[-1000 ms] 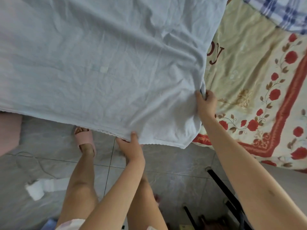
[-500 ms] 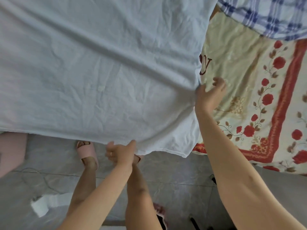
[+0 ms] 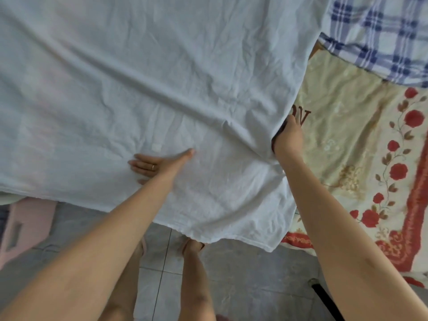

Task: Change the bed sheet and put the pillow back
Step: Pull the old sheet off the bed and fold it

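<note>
Now that your left grip (image 3: 159, 164) has left the hem and lies flat, fingers straight, on the white sheet (image 3: 162, 77) toward 9 o'clock, your right grip (image 3: 288, 137) has closed again on its edge at 3 o'clock, beside the floral blanket (image 3: 347, 135); smoothing likely comes next.

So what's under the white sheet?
A flowered blanket pokes out from under the sheet at its right edge. The right hand grips that edge, its fingers hidden beneath. What lies under the rest is covered.
</note>
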`<act>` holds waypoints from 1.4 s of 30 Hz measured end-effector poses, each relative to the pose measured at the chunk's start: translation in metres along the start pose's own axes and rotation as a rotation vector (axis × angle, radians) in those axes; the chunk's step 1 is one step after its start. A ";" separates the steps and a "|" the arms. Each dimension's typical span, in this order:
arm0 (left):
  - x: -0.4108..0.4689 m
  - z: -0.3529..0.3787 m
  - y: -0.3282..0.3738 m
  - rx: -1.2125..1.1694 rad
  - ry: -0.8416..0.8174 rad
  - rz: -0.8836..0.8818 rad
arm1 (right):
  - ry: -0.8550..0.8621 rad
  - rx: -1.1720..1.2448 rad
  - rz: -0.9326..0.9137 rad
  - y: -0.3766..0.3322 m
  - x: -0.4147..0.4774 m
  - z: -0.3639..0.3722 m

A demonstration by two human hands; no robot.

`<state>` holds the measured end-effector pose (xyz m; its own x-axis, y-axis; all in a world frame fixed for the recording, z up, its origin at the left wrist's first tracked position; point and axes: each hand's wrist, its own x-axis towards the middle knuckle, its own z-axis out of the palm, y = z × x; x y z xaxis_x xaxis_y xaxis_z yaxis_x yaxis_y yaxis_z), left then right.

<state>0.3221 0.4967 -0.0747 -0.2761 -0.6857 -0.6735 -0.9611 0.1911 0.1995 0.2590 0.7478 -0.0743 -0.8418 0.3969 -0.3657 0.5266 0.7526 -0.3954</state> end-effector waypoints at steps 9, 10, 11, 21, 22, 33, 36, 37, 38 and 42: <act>-0.005 -0.004 0.015 0.134 -0.046 -0.120 | 0.245 0.331 0.236 0.023 0.029 -0.041; -0.006 -0.004 0.016 0.142 -0.051 -0.127 | 0.257 0.335 0.245 0.025 0.033 -0.045; -0.007 -0.005 0.017 0.150 -0.059 -0.133 | 0.260 0.311 0.238 0.026 0.036 -0.047; -0.010 -0.012 0.024 0.198 -0.086 -0.125 | 0.307 0.041 -0.089 0.017 0.024 -0.035; -0.010 -0.014 0.025 0.204 -0.101 -0.131 | 0.223 -0.032 -0.078 0.013 0.024 -0.032; -0.006 -0.023 0.033 0.242 -0.228 -0.218 | 0.019 -0.252 0.167 0.003 0.052 -0.023; -0.007 -0.021 0.030 0.259 -0.189 -0.172 | -0.043 -0.165 0.106 0.011 0.057 -0.039; -0.005 -0.022 0.030 0.266 -0.202 -0.192 | -0.029 -0.109 0.101 0.014 0.056 -0.044; -0.004 -0.022 0.031 0.261 -0.208 -0.211 | -0.003 -0.047 0.101 0.017 0.054 -0.049; 0.000 -0.014 0.025 0.220 -0.143 -0.148 | 0.106 0.091 0.055 0.019 0.052 -0.066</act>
<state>0.2983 0.4914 -0.0595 -0.1159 -0.6148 -0.7802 -0.9654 0.2544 -0.0570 0.2174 0.8179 -0.0452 -0.8170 0.4930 -0.2993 0.5763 0.6798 -0.4536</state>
